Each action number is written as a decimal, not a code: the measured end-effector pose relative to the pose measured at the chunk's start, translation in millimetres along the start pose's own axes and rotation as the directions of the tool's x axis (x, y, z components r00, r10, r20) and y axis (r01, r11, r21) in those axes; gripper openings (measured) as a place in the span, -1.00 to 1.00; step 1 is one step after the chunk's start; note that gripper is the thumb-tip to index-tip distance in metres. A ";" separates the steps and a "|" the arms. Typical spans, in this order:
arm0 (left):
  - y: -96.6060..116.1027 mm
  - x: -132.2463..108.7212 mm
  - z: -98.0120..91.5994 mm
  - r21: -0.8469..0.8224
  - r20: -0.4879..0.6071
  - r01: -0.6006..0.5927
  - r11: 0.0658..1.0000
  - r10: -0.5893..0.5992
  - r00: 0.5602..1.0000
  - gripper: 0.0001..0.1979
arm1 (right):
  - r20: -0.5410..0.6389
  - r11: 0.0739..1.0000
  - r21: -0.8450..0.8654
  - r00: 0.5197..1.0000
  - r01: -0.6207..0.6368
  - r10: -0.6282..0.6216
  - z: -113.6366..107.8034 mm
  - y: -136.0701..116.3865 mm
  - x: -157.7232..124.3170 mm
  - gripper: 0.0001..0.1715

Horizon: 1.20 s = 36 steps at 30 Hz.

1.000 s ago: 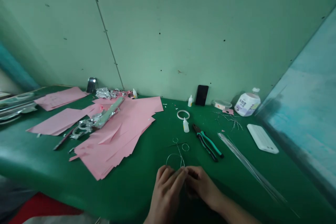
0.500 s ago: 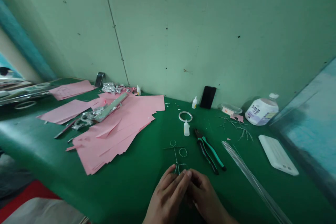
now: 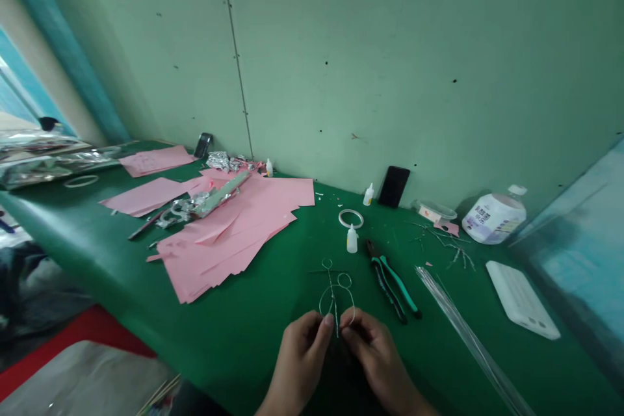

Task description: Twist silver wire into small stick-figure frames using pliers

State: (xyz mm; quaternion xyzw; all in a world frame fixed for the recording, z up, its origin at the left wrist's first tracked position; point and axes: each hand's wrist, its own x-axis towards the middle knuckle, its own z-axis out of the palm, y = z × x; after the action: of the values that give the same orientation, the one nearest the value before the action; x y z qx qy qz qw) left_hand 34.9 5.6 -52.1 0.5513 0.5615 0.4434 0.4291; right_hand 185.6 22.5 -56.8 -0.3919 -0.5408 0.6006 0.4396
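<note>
Near the table's front edge, my left hand (image 3: 303, 352) pinches a twisted wire figure (image 3: 335, 307) between thumb and fingers. Opposite it, my right hand (image 3: 374, 351) pinches the curved wire on the figure's other side. The figure has a small loop at the top, a crossing straight wire, and a twisted stem pointing down between my hands. A wire ring (image 3: 344, 281) shows right beside the stem; I cannot tell if it is joined. Right of my hands lie pliers with black and teal handles (image 3: 397, 286).
Pink paper sheets (image 3: 273, 198) spread over the left of the green table (image 3: 234, 338). Glue bottles (image 3: 351, 239), a tape-like ring (image 3: 351, 211) and a black phone (image 3: 394, 186) lie ahead. Straight wires (image 3: 468, 338), a white power bank (image 3: 522, 299) and a plastic jug (image 3: 494, 218) are right.
My hands have moved apart from their close, overlapping position. The wire figure's curved sides and lower stem now show between them. The view has shifted slightly left.
</note>
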 end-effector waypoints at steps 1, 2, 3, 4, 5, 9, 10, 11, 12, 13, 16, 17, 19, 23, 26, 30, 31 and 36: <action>1.1 1.5 -0.5 -0.027 0.031 0.022 0.999 -0.021 0.999 -0.55 | -0.012 1.000 -0.005 1.000 -0.002 0.002 0.3 0.1 0.3 -0.70; 1.9 2.7 -0.6 -0.046 0.034 0.021 0.999 -0.019 0.999 -0.54 | -0.032 1.000 -0.002 0.999 -0.016 0.016 0.7 0.5 0.7 -0.70; 2.1 3.5 -0.1 -0.058 0.019 0.003 0.998 -0.002 1.000 -0.56 | -0.059 0.999 0.013 0.997 -0.039 0.040 1.1 1.2 1.2 -0.69; 2.0 3.8 1.0 -0.058 -0.003 -0.023 0.998 0.023 1.000 -0.57 | -0.087 0.997 0.040 0.994 -0.067 0.070 1.4 2.1 1.6 -0.67; 1.4 3.6 2.5 -0.043 -0.025 -0.051 0.998 0.050 0.998 -0.59 | -0.110 0.992 0.076 0.988 -0.096 0.104 1.6 3.2 2.0 -0.65; -3.3 0.4 10.2 0.089 -0.113 -0.173 0.981 0.183 0.977 -0.72 | -0.148 0.963 0.214 0.969 -0.164 0.198 1.3 7.0 2.3 -0.61; -4.7 -0.5 11.7 0.117 -0.127 -0.206 0.972 0.220 0.967 -0.75 | -0.159 0.958 0.231 0.965 -0.168 0.208 1.2 7.3 2.1 -0.61; -5.9 -1.4 13.0 0.140 -0.134 -0.238 0.961 0.256 0.957 -0.78 | -0.171 0.955 0.242 0.962 -0.170 0.214 1.2 7.2 1.9 -0.61; -7.1 -2.2 14.0 0.161 -0.134 -0.265 0.951 0.287 0.949 -0.80 | -0.179 0.955 0.243 0.960 -0.170 0.216 1.3 6.9 1.7 -0.62; -8.1 -2.9 14.9 0.187 -0.128 -0.289 0.939 0.315 0.941 -0.81 | -0.186 0.956 0.237 0.959 -0.170 0.216 1.4 6.4 1.5 -0.63; -10.9 -4.8 17.9 0.308 -0.108 -0.361 0.880 0.410 0.906 -0.81 | -0.194 0.964 0.202 0.957 -0.174 0.213 1.5 5.1 1.5 -0.64; -11.9 -5.3 19.0 0.362 -0.104 -0.393 0.845 0.456 0.884 -0.81 | -0.199 0.966 0.189 0.957 -0.176 0.214 1.3 4.9 1.7 -0.64; -13.8 -6.1 21.4 0.468 -0.095 -0.466 0.751 0.567 0.818 -0.83 | -0.203 0.966 0.185 0.955 -0.181 0.218 0.6 5.1 2.2 -0.64; -14.4 -7.6 24.2 0.569 -0.047 -0.537 0.623 0.677 0.735 -0.83 | -0.218 0.949 0.266 0.949 -0.168 0.229 -0.5 4.8 3.0 -0.67; -10.7 -9.0 24.0 0.544 -0.038 -0.514 0.663 0.632 0.774 -0.83 | -0.216 0.939 0.315 0.953 -0.139 0.214 -0.9 3.3 4.0 -0.70; -2.8 -7.7 23.4 0.417 -0.045 -0.448 0.791 0.510 0.859 -0.83 | -0.223 0.922 0.373 0.954 -0.108 0.202 -2.4 2.2 6.7 -0.70; -0.7 -6.5 23.5 0.390 -0.048 -0.421 0.819 0.475 0.879 -0.81 | -0.226 0.918 0.382 0.952 -0.110 0.208 -3.1 2.2 7.3 -0.69; 6.5 0.2 26.1 0.339 -0.034 -0.318 0.885 0.349 0.936 -0.80 | -0.258 0.918 0.385 0.944 -0.096 0.207 -6.5 4.1 8.4 -0.71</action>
State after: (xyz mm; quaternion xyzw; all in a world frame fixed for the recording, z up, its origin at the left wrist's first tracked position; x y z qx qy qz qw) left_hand 61.8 6.4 -52.0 0.6819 0.5437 0.4361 0.2218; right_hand 188.8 32.4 -61.5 -0.4287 -0.3155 0.6585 0.5321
